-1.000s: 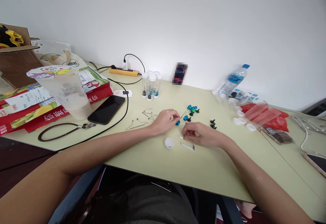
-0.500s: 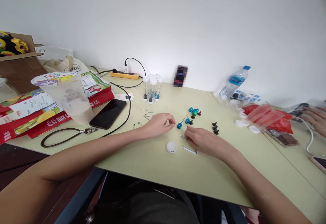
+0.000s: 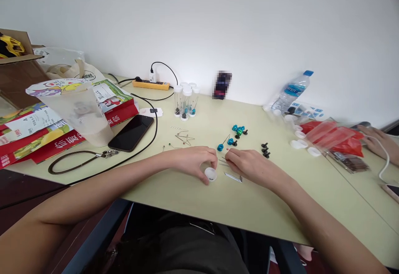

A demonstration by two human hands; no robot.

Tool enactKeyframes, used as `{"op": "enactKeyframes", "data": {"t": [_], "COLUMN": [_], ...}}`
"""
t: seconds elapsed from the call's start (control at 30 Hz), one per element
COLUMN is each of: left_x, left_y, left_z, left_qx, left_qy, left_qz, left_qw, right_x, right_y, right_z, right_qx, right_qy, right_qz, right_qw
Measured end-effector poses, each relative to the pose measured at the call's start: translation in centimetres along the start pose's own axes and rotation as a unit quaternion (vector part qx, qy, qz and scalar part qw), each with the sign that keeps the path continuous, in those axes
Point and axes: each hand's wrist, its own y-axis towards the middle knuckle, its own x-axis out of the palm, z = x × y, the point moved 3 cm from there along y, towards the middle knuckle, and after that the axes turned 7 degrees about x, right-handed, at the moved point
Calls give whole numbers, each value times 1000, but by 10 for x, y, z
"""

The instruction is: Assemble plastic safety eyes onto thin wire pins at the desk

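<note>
My left hand (image 3: 199,162) curves around a small round white cap (image 3: 211,175) on the table, its thumb at the cap's left edge and its fingers at the far edge. Tiny contents in the cap are too small to make out. With fingers pinched together, my right hand (image 3: 241,162) is closed on a thin metal rod (image 3: 223,165) whose end shows at the fingertips. Just below it lie several bent metal rods (image 3: 233,177). Beyond the hands are a blue knobbed piece with a thin stem (image 3: 220,147), more blue-green pieces (image 3: 238,130) and black pieces (image 3: 265,150).
Clear tubes with white caps (image 3: 186,103) stand at the back. Thin metal pins (image 3: 184,138) lie left of centre. At left are a phone (image 3: 131,133), a plastic cup (image 3: 90,120) and red boxes (image 3: 62,139). A bottle (image 3: 291,93), red bag (image 3: 346,139) and another person's hand (image 3: 378,139) are right.
My left hand has come down toward me, from a pinch above the table to around the white cap. My right hand stays close to the metal rods. The view has shifted slightly.
</note>
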Motion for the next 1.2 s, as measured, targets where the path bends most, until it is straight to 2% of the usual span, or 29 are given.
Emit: {"op": "enactKeyframes", "data": {"t": [0.13, 0.27, 0.4, 0.5, 0.63, 0.83, 1.1, 1.2], "left_x": [-1, -7, -9, -8, -7, -5, -3, -2], "left_y": [-1, -3, -3, -3, -3, -3, -2, -2], "left_z": [-1, -1, -2, -6, -12, -14, -18, -18], "left_qx": [11, -5, -6, -13, -22, -36, -30, -25], "left_qy": [-19, -14, -8, -5, -31, -90, -116, -120], "left_qz": [14, 17, 21, 27, 31, 38, 51, 58], "left_qw": [1000, 1000, 1000, 1000, 999, 995, 991, 991], "right_x": [-4, -5, -5, -3, 4, 11, 15, 16], "right_y": [-1, -3, -3, -2, -1, -1, -4, -4], "right_z": [0, 2, -2, -8, -11, -12, -19, -21], "right_qx": [13, 27, -4, -41, -49, -56, -76, -70], "right_qy": [43, 126, 166, 150, 134, 110, 53, 50], "right_qz": [30, 91, 119, 102, 87, 86, 121, 112], "right_qw": [999, 987, 979, 983, 986, 989, 988, 990]}}
